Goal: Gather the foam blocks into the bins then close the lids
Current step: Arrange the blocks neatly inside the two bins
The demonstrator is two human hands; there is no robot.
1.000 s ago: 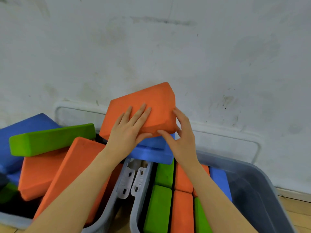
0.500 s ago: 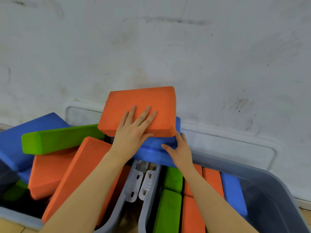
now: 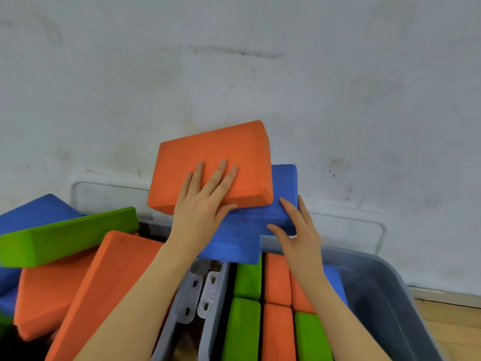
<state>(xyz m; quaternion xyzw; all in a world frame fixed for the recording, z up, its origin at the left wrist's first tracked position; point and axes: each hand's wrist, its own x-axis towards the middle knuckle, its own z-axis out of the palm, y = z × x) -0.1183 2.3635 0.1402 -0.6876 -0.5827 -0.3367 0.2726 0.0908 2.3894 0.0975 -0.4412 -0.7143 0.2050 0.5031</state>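
Note:
An orange foam block (image 3: 216,155) lies tilted on top of two blue foam blocks (image 3: 250,225) over the gap between two grey bins. My left hand (image 3: 203,204) lies flat on the orange block, thumb under its near edge. My right hand (image 3: 296,230) grips the right end of the upper blue block. The right bin (image 3: 377,290) holds green, orange and blue blocks packed upright in rows. The left bin (image 3: 169,332) is heaped with orange (image 3: 104,285), green (image 3: 65,235) and blue (image 3: 36,212) blocks lying at angles.
Two grey lids (image 3: 351,220) lean against the white wall behind the bins. White latch clips (image 3: 200,295) hang where the bins meet. A strip of wooden floor (image 3: 453,327) shows at the lower right.
The orange block has slid left and tilted, uncovering more of the upper blue block. My right hand moved right along the blue block to grip its end.

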